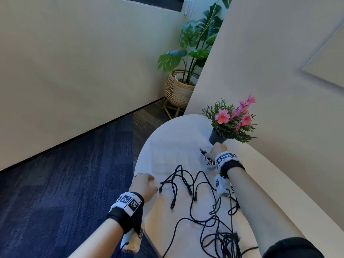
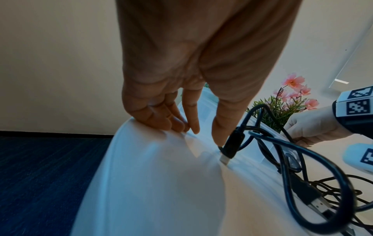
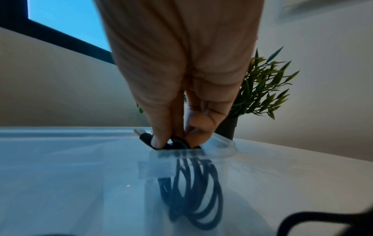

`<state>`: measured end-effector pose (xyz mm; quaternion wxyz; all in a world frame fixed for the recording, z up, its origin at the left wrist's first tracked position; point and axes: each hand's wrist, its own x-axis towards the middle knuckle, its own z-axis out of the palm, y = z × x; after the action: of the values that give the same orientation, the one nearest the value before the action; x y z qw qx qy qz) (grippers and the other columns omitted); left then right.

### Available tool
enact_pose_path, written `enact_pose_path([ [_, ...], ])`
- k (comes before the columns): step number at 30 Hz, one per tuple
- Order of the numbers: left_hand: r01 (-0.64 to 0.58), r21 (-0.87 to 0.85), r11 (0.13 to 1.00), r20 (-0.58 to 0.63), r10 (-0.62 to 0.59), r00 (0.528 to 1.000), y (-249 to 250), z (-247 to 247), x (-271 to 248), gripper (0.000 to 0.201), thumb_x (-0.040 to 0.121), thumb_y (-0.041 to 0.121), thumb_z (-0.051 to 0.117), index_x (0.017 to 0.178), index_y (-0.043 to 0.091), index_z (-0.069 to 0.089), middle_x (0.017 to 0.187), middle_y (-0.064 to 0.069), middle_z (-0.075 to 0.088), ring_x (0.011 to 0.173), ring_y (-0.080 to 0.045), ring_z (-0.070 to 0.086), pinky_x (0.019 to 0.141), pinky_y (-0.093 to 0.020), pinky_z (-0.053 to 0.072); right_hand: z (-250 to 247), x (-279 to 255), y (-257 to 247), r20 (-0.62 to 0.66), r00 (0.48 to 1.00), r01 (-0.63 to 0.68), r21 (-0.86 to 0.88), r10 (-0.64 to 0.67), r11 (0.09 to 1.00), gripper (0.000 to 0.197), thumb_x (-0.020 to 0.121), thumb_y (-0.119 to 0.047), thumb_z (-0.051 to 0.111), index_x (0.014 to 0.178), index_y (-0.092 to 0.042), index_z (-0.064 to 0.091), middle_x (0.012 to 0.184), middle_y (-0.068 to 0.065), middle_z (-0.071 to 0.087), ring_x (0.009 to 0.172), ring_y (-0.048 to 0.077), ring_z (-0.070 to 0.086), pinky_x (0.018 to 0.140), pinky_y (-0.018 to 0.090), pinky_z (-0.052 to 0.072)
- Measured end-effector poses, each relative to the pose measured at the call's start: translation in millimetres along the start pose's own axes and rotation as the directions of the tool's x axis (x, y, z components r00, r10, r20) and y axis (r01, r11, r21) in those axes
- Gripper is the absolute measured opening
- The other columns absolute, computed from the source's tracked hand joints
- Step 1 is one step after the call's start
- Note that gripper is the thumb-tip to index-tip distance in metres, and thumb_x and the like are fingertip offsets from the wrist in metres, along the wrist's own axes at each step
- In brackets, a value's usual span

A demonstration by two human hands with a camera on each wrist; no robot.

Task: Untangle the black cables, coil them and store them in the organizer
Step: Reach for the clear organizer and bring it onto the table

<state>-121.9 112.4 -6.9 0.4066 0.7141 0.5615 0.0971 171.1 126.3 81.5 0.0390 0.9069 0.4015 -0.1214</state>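
Note:
A clear compartmented organizer (image 1: 167, 159) lies at the middle of the white round table (image 1: 178, 131). My right hand (image 1: 214, 150) pinches a coiled black cable (image 3: 191, 191) by its top. The coil hangs inside a right-end compartment (image 3: 224, 151), and a USB plug (image 3: 139, 131) sticks out beside my fingers. Loose black cables spread over the near table and end in a tangle (image 1: 225, 239) by the front edge. My left hand (image 1: 145, 184) rests with straight fingertips (image 2: 177, 126) on the table near the organizer's corner. Its thumb lies beside a cable plug (image 2: 232, 143) and holds nothing.
A dark pot with pink flowers (image 1: 217, 137) stands just behind my right hand, against the cream wall. The table's left edge (image 1: 138, 164) drops to blue carpet. A large floor plant in a wicker basket (image 1: 178, 88) stands in the far corner.

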Motion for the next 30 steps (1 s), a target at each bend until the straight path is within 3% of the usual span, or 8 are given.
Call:
enact_pose_path([
  [6,-0.004,-0.003,1.000,-0.012,0.004,1.000,-2.0,1.8,-0.5,0.041,0.082,0.025,0.066,0.121,0.020,0.057,0.124,-0.003,0.050,0.113,-0.018,0.053,0.102,-0.032,0.041,-7.0,0.2,-3.4,0.007,1.000,0.010,-0.151,-0.009,0.988,0.030,0.087,-0.014,0.064,0.063,-0.005,0.049,0.075,0.010,0.057,0.082,0.026,0.060,0.059,0.027,0.045],
  [9,-0.005,-0.014,1.000,-0.022,0.004,1.000,-1.2,0.5,0.4,0.040,0.082,0.025,0.066,0.120,0.020,0.058,0.123,-0.002,0.051,0.111,-0.017,0.055,0.099,-0.028,0.042,-1.4,0.5,-6.5,-0.003,1.000,0.029,-0.226,-0.031,0.974,0.015,0.091,0.001,0.048,0.091,0.004,0.062,0.103,0.016,0.062,0.097,0.031,0.061,0.070,0.032,0.047],
  [12,-0.002,-0.026,1.000,-0.024,0.001,1.000,-1.1,-0.4,0.4,0.039,0.081,0.024,0.067,0.119,0.020,0.059,0.123,-0.002,0.053,0.110,-0.016,0.056,0.099,-0.029,0.043,-6.1,-1.4,-7.4,0.034,0.999,0.037,-0.224,-0.031,0.974,0.009,0.089,-0.003,0.055,0.082,0.001,0.059,0.100,0.013,0.061,0.093,0.030,0.062,0.068,0.032,0.047],
  [14,0.003,-0.023,1.000,-0.020,-0.003,1.000,-0.3,-0.9,-0.8,0.039,0.080,0.024,0.067,0.118,0.020,0.059,0.123,-0.001,0.053,0.110,-0.016,0.055,0.099,-0.031,0.044,-9.6,1.7,-4.7,0.086,0.996,0.036,-0.176,-0.021,0.984,0.030,0.085,-0.010,0.064,0.063,-0.006,0.045,0.080,0.009,0.054,0.076,0.027,0.056,0.056,0.030,0.044],
  [17,0.008,-0.025,1.000,-0.020,-0.009,1.000,0.4,-0.2,-0.3,0.039,0.081,0.024,0.067,0.119,0.020,0.059,0.122,-0.001,0.052,0.109,-0.016,0.055,0.098,-0.031,0.044,-13.3,-4.3,-1.9,0.112,0.993,0.038,-0.128,-0.023,0.991,0.041,0.072,-0.021,0.077,0.059,-0.010,0.040,0.062,0.006,0.040,0.054,0.021,0.042,0.042,0.025,0.031],
  [19,0.007,-0.026,1.000,-0.028,-0.007,1.000,1.4,-0.2,0.7,0.038,0.081,0.023,0.067,0.118,0.019,0.059,0.122,-0.001,0.052,0.109,-0.016,0.055,0.098,-0.030,0.043,-14.3,-8.4,-1.1,0.035,0.997,0.077,-0.130,-0.073,0.988,0.025,0.075,-0.022,0.075,0.081,-0.003,0.060,0.084,0.013,0.059,0.071,0.026,0.058,0.053,0.029,0.046],
  [22,0.011,-0.035,0.999,-0.029,-0.012,0.999,1.3,0.2,2.2,0.038,0.081,0.023,0.068,0.118,0.019,0.059,0.123,-0.002,0.053,0.110,-0.017,0.056,0.098,-0.031,0.044,-8.9,-0.7,-1.8,-0.018,0.977,0.211,-0.029,-0.212,0.977,0.044,0.086,-0.022,0.068,0.126,-0.009,0.059,0.125,0.013,0.059,0.111,0.027,0.059,0.090,0.032,0.049],
  [30,0.002,-0.041,0.999,-0.031,-0.003,1.000,-0.5,-0.2,3.2,0.038,0.082,0.021,0.067,0.118,0.019,0.059,0.121,-0.001,0.051,0.106,-0.014,0.054,0.091,-0.024,0.043,1.8,-2.4,0.2,-0.150,0.972,0.209,0.222,-0.179,0.952,0.020,0.081,-0.018,0.073,0.089,0.001,0.075,0.094,0.014,0.072,0.088,0.024,0.065,0.072,0.025,0.050],
])
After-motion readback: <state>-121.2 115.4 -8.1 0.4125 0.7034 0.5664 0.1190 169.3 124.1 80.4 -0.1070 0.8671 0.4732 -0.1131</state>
